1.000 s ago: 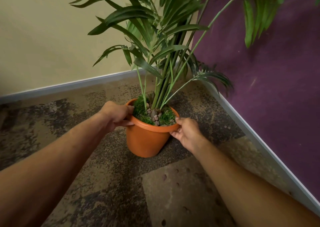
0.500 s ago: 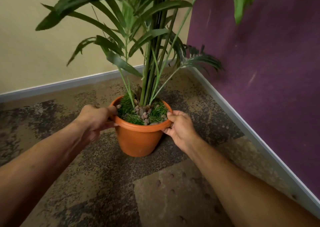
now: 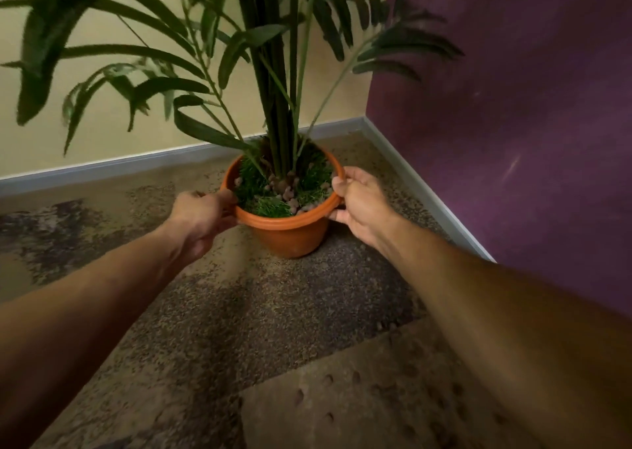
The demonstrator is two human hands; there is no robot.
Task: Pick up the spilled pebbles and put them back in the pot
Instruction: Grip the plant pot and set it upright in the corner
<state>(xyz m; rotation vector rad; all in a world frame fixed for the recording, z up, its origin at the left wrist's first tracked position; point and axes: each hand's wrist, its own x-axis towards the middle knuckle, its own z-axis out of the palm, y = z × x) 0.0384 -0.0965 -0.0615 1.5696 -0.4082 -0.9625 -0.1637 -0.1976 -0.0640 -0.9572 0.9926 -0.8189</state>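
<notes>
Orange pot (image 3: 290, 235) stood on carpet (image 3: 273, 329) near far corner; left hand (image 3: 200, 217) and right hand (image 3: 362, 204) each gripped its rim, fingers curled closed. Pebbles (image 3: 289, 193) lay inside around plant (image 3: 273, 72) stems.

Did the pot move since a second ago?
Yes. The pot, held at its rim by the left hand and right hand, has gone back toward the corner skirting.

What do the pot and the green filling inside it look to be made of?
Pot: likely moulded plastic, matte orange, uniform colour with ridged rim bands; terracotta can't be excluded. Green filling: looks like artificial grass, short stiff even blades. Both hands, left hand and right hand, grip the rim.
</notes>
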